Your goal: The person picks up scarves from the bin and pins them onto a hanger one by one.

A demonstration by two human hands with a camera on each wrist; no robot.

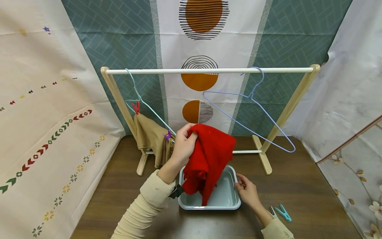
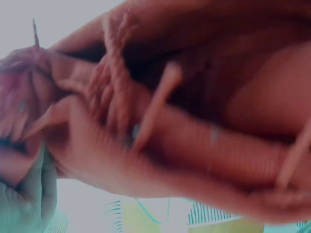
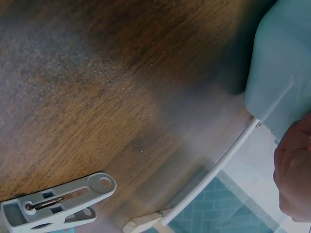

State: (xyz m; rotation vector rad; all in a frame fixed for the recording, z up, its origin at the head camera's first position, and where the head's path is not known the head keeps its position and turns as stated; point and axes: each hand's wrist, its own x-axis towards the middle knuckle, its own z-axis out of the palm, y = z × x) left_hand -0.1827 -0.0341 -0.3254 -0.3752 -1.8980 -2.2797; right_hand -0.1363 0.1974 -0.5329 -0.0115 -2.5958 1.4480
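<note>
A red scarf (image 1: 209, 156) hangs bunched from my left hand (image 1: 184, 142), whose thumb and fingers pinch its upper edge above a pale blue-grey plastic basin (image 1: 228, 192). The scarf's lower end reaches down into the basin. Seen close in the left wrist view, the scarf (image 2: 194, 160) fills most of the picture, blurred, with fringe strands showing. At the basin's right rim is my right hand (image 1: 247, 192), its thumb and fingers gripping the edge. In the right wrist view only part of that hand (image 3: 294, 170) shows, against the basin wall (image 3: 282, 63).
A wooden rack with a white rail (image 1: 179, 71) stands behind. On its left, a mint hanger (image 1: 149, 108) carries a khaki garment (image 1: 152, 132) with red (image 1: 136, 108) and purple clothespins (image 1: 168, 135). A lilac hanger (image 1: 262, 109) hangs right. Turquoise (image 1: 283, 212) and grey clothespins (image 3: 58, 201) lie on the table.
</note>
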